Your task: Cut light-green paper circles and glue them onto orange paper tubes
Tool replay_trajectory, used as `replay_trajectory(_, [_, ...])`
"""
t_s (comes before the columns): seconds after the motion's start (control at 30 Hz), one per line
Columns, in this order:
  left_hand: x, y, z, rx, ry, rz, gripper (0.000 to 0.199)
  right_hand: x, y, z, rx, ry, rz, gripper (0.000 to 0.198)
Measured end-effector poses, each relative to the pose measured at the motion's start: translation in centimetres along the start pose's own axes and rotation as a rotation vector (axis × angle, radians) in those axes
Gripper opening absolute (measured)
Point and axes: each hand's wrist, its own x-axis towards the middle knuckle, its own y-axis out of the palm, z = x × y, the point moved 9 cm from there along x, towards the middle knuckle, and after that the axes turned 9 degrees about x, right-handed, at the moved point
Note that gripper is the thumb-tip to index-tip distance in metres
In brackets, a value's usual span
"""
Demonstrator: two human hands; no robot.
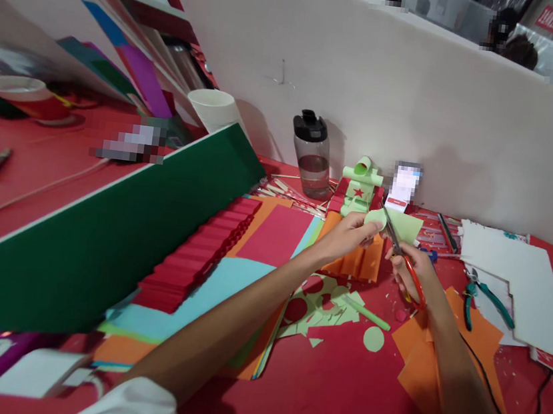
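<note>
My left hand pinches a light green sheet of paper, its near end cut to a rounded edge. In my right hand are scissors with red-orange handles, their blades lying at the paper beside my left fingertips. Just beyond my hands stands a light green and red paper model bearing a red star. Folded orange paper lies below my left hand. Nearer me are light green offcuts with round holes, a green pen and a cut green paper circle.
A water bottle and a propped phone stand by the wall. Teal-handled pliers and white board are at right. Pleated red paper rests on coloured sheets at left, beside a green panel.
</note>
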Motion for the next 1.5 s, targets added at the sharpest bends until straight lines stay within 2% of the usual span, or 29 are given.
replay_trajectory(0.23, [-0.2, 0.6, -0.6, -0.114, 0.074, 0.004, 0.043, 0.0, 0.5, 0.1, 0.085, -0.038, -0.023, 0.064])
replay_trajectory(0.47, [-0.3, 0.1, -0.1, -0.143, 0.102, -0.16, 0.055, 0.0, 1.5, -0.4, 0.089, -0.045, -0.024, 0.06])
replay_trajectory(0.57, [-0.3, -0.1, 0.1, -0.125, 0.11, -0.192, 0.056, 0.1, 1.6, -0.7, 0.088, -0.027, -0.002, 0.057])
replay_trajectory(0.97, [-0.3, -0.1, -0.6, -0.009, 0.084, -0.097, 0.045, 0.1, 0.8, -1.2, 0.046, -0.03, 0.031, 0.061])
replay_trajectory(1.27, [-0.2, 0.2, -0.3, -0.079, 0.036, -0.048, 0.038, 0.0, 0.5, -0.6, -0.013, -0.031, 0.055, 0.071])
replay_trajectory(1.5, [-0.2, 0.4, -0.2, -0.176, 0.025, -0.04, 0.04, 0.0, 0.4, -0.6, -0.013, -0.037, 0.071, 0.071])
